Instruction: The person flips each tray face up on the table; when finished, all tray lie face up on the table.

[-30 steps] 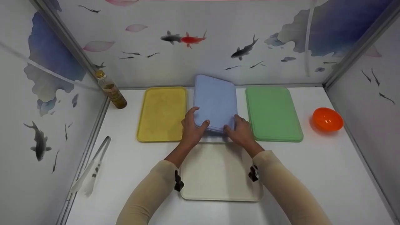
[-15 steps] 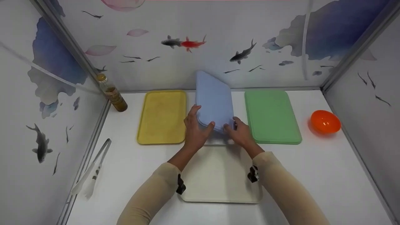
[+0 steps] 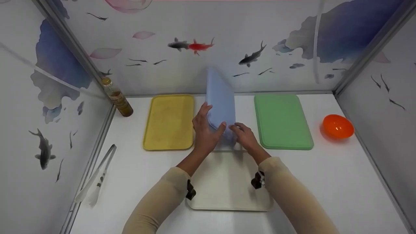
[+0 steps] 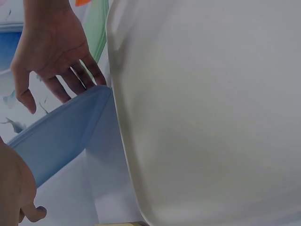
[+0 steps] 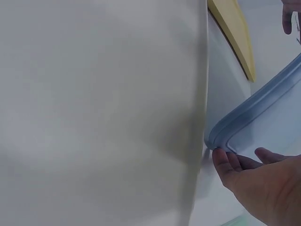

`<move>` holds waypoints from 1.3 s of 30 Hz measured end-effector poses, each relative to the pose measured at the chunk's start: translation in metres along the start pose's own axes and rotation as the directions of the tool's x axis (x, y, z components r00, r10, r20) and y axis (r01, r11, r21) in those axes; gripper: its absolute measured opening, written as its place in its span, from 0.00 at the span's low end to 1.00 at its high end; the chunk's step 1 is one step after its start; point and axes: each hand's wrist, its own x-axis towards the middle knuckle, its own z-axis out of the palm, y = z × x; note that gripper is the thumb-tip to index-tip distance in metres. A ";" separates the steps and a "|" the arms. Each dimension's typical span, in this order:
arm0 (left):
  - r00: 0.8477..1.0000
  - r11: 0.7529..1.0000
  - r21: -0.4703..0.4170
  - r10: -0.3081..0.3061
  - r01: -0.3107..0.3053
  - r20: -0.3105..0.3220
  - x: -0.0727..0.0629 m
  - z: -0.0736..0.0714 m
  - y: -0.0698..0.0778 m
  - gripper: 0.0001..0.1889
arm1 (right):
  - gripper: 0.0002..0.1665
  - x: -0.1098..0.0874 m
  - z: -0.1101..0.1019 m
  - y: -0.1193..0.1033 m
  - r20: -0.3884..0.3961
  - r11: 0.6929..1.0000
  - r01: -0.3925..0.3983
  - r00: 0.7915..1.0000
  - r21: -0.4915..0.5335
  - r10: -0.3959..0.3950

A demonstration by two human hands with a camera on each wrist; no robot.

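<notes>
A light-blue tray (image 3: 221, 100) is tilted steeply up on its side between the yellow tray (image 3: 169, 122) and the green tray (image 3: 283, 122). My left hand (image 3: 206, 131) grips its left edge, thumb on the face toward me and fingers round the raised side. At the opposite, lower edge is my right hand (image 3: 247, 138). In the right wrist view its fingertips (image 5: 220, 154) touch the rimmed corner of the blue tray (image 5: 263, 110), with the thumb held apart from it. Below both forearms lies a cream tray (image 3: 230, 195), flat on the table.
An oil bottle (image 3: 120, 102) with a yellow cap stands at the back left corner. Metal tongs (image 3: 97, 175) lie along the left wall. On the right sits an orange bowl (image 3: 338, 126). Printed panels (image 3: 221, 19) close off the back and both sides of the white table (image 3: 325, 188).
The blue tray has turned steeper, its left side rising and its face narrowing in view. My right hand has shifted left with it and its fingers have straightened. The other things stay put.
</notes>
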 end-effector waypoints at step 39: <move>0.994 0.989 -0.149 0.029 -0.013 0.105 0.022 0.010 0.034 0.46 | 0.29 -0.009 -0.001 -0.100 -0.106 0.817 0.552 0.814 -0.167 -0.571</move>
